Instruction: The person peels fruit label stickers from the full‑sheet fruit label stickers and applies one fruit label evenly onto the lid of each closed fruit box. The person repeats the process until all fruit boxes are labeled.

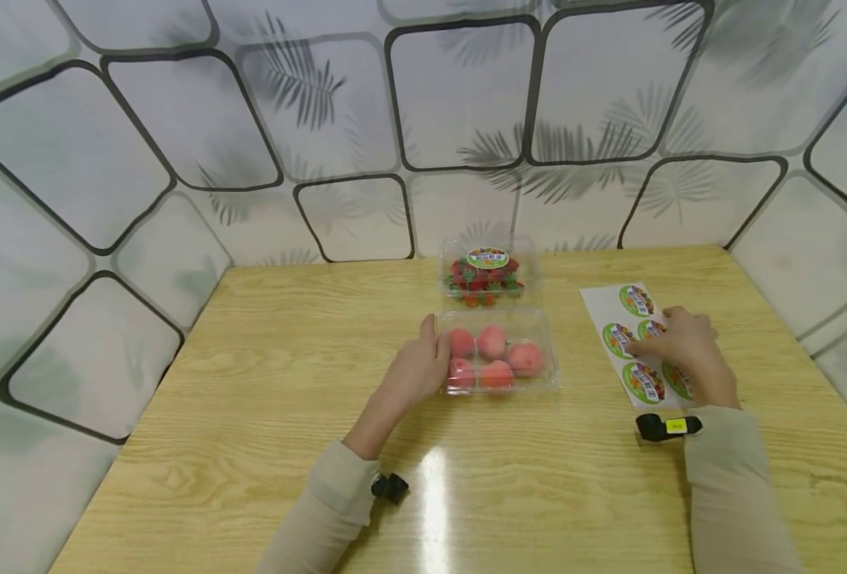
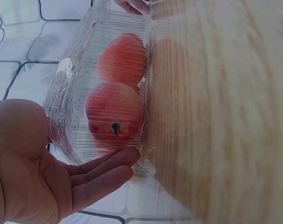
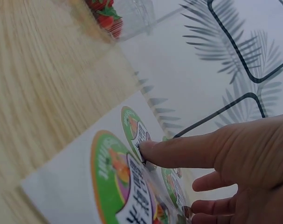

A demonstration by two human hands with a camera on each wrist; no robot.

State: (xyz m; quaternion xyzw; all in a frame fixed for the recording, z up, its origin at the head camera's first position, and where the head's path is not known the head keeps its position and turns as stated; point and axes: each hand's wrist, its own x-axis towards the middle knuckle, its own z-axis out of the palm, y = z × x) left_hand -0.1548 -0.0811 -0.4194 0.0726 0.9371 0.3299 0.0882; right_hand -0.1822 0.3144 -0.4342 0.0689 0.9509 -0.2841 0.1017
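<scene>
Pale wall panels [image 1: 348, 219] printed with leaves rise behind the wooden table [image 1: 273, 383]. On it, centrally, I see a clear container [image 1: 541, 325] of peaches [image 1: 496, 375]; the left hand [image 1: 412, 371] touches its left end, fingers fairly straight against the side. Just behind sits a container of strawberries [image 1: 482, 285]. Farther right, the right hand [image 1: 691, 351] is over a sheet [image 1: 597, 303] of labels [image 1: 644, 383]; I see its thumb touching one label, thumb and index finger apart.
</scene>
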